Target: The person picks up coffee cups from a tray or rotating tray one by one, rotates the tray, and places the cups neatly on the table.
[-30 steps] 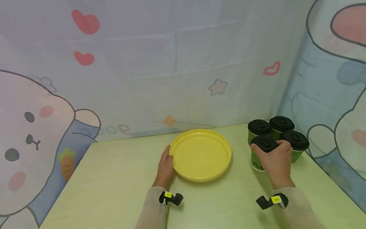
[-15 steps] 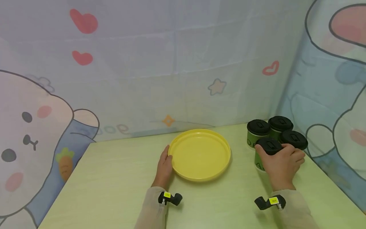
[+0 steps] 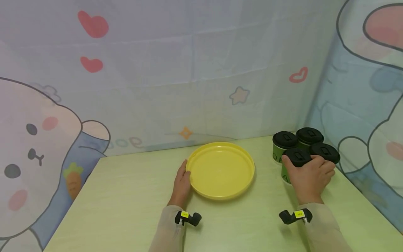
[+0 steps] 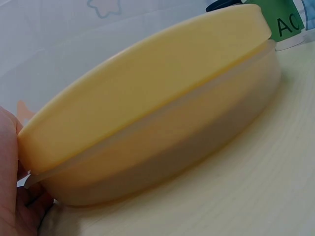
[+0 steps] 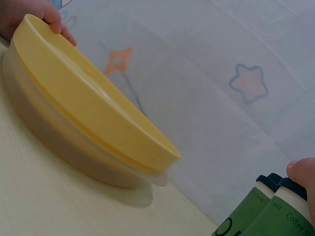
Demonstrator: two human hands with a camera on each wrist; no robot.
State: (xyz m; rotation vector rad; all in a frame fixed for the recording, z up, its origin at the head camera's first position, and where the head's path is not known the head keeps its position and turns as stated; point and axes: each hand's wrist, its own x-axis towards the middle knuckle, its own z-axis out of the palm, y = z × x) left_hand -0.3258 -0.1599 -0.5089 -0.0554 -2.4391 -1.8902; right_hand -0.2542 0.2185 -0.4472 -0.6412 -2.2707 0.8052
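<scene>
A round tub with a yellow lid [image 3: 221,171] sits on the table; the left wrist view shows its pale, cloudy lower body [image 4: 172,152] under the lid. My left hand [image 3: 182,185] holds its left edge, with fingers at the rim. At the right, my right hand [image 3: 311,178] grips a green paper coffee cup [image 3: 285,174] near its black lid, thumb on the left side and fingers on the right. That cup stands close in front of several matching lidded cups, including one at the back left [image 3: 278,153]. Fingers on its far side are hidden.
A light wooden-look table [image 3: 126,203] extends to the left and front. A printed cloth backdrop [image 3: 151,70] rises behind it, and another printed cloth [image 3: 355,105] runs along the right side.
The right hand has shifted the front cup slightly right and back, closer to the other cups. The left hand and the yellow-lidded tub stay in place.
</scene>
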